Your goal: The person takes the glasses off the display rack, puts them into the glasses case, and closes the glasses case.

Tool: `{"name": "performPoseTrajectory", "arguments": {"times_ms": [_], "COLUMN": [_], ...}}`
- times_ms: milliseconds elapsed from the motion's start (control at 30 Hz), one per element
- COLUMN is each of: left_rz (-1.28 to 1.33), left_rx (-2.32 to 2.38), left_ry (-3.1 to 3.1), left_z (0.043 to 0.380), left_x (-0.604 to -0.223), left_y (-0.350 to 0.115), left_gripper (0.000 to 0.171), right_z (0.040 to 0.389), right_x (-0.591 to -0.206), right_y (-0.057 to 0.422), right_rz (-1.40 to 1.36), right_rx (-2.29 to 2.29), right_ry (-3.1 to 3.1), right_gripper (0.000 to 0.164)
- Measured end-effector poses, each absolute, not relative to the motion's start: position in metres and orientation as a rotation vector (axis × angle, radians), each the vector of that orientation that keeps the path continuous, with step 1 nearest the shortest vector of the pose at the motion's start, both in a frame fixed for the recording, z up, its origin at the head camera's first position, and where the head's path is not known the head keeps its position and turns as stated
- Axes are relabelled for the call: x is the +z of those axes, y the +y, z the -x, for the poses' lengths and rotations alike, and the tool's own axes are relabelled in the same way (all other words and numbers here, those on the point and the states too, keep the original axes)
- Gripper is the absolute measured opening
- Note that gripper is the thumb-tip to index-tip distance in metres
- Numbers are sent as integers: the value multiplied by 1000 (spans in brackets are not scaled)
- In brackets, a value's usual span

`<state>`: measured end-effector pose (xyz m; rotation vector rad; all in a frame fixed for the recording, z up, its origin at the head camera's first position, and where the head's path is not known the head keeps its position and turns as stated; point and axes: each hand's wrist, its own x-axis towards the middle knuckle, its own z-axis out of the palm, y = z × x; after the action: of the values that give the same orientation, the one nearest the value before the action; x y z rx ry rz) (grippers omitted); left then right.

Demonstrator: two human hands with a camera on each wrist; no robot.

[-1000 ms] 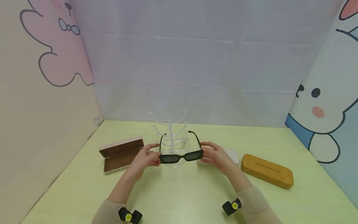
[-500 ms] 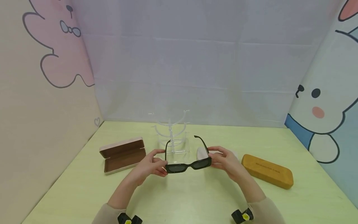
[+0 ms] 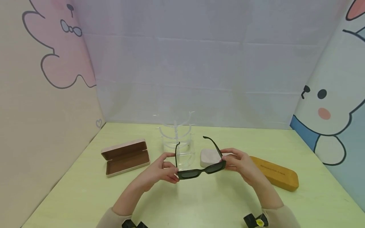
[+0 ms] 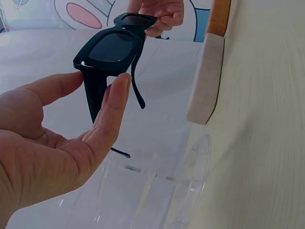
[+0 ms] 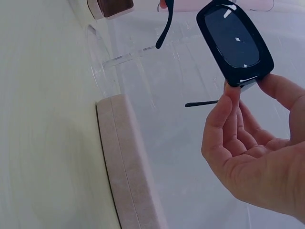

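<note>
Left hand: the left hand (image 3: pixel 159 171) pinches the near-left corner of the sunglasses (image 3: pixel 189 174) between thumb and fingers.
Right hand: the right hand (image 3: pixel 240 163) pinches the opposite corner the same way.
Sunglasses: held up above the desk (image 3: pixel 196 209), in front of the person; the long axis of the front runs left to right, its right end higher in the head view.
Pointing: dark lenses face the person; both temples (image 4: pixel 94 90) are unfolded, reaching away towards the clear stand (image 3: pixel 176 131).
Beyond: the stand rises in tiers straight past the left temple; the pale case (image 3: pixel 209 157) lies behind the right temple, partly covered by the right hand.
Right side: a mustard case (image 3: pixel 278 174), lying closed, its near end hidden by that hand.
Left side: a brown-lined case (image 3: pixel 126 158), lid raised.
Back: a pale curtain (image 3: pixel 199 69).
</note>
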<state>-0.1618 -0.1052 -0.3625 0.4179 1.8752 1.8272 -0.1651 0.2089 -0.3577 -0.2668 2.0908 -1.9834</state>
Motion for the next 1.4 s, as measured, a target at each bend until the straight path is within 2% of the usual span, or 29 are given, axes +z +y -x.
{"name": "performPoseTrajectory", "arguments": {"times_ms": [200,500,633,800,967,1400], "left_rz": [-428,-412,-416,-382,-378,-399], "left_rx": [1843,1871,1905,1977,2006,1974], "left_ry": [1864,1853,1888,1963,2020,2060], "left_z": [167,177,184,194,201,205], "left_x": [-360,-358,-358,-361,-363,-362], "left_y": [-94,-80,-74,-68,-66,-68], "left_gripper": [67,68,68,61,55,53], "right_z": [165,165,165,168,170,166], "right_x": [-354,-351,-350,-352,-353,-354], "right_y": [217,224,225,222,220,223], "right_rz": [244,189,176,148,137,295], "right_rx": [-1992,-2086,-2092,-2090,-2047,-1803], "right_ry": [2142,2181,2236,2298,2360,2493], "right_gripper": [36,18,22,36,43,38]}}
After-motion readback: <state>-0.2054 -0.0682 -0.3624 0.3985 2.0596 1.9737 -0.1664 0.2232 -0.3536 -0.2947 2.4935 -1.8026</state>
